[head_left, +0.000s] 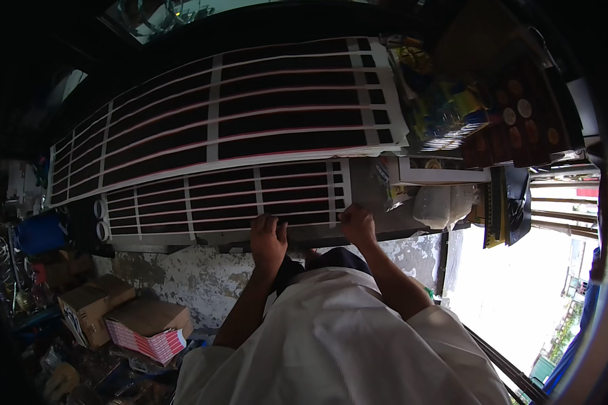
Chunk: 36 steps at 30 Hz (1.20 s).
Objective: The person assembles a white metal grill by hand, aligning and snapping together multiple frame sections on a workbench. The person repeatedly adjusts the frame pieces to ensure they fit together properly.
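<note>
A smaller printed sheet (pixel 224 196) lies on the bench before me, with long black bars, thin red edges and pale strips crossing them. At its near edge, my left hand (pixel 269 244) rests with bent fingers close together; what the fingertips hold, if anything, is hidden. My right hand (pixel 359 226) is curled at the sheet's near right corner, thumb and fingers pressed together, and I cannot make out anything between them. Behind lies a larger stack of similar black-barred sheets (pixel 214 108), reaching far across the bench.
White rolls (pixel 101 219) stand at the sheet's left end. To the right are a white box (pixel 439 174), a plastic-wrapped bundle (pixel 439 206) and packaged goods (pixel 446 111). Cardboard boxes (pixel 148 317) sit at lower left, below the bench's front edge. A peeling wall (pixel 209 277) runs under it.
</note>
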Motion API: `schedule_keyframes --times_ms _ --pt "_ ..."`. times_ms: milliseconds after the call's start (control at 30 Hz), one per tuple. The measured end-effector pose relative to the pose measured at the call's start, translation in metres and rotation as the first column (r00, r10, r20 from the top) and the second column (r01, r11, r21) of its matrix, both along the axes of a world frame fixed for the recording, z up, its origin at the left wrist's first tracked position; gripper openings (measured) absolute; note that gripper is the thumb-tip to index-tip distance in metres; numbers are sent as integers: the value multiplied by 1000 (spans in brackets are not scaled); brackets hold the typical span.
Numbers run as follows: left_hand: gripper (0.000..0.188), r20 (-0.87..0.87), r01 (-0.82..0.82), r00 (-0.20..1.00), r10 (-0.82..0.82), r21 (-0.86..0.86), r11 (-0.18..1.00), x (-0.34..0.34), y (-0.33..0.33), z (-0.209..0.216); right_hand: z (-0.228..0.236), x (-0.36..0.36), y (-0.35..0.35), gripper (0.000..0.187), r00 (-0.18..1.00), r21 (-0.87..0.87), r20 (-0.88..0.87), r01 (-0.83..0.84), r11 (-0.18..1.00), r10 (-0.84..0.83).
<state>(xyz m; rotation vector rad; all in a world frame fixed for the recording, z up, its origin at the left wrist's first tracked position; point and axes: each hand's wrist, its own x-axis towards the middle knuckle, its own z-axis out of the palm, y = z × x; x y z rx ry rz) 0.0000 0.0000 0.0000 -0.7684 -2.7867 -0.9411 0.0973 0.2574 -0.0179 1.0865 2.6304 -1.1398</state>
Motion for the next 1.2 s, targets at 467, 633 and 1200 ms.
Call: schedule_keyframes --times_ms 467,633,1200 --pt "29 19 0 1000 0 21 1000 1 0 3 2 0 1 21 999 36 -32 -36 999 38" --pt "29 0 4 1000 -4 21 1000 0 0 3 0 0 1 20 999 46 -15 -33 998 34" --pt "28 6 15 1000 -15 35 999 -1 -3 -1 5 8 -17 15 986 200 -147 -44 979 75"
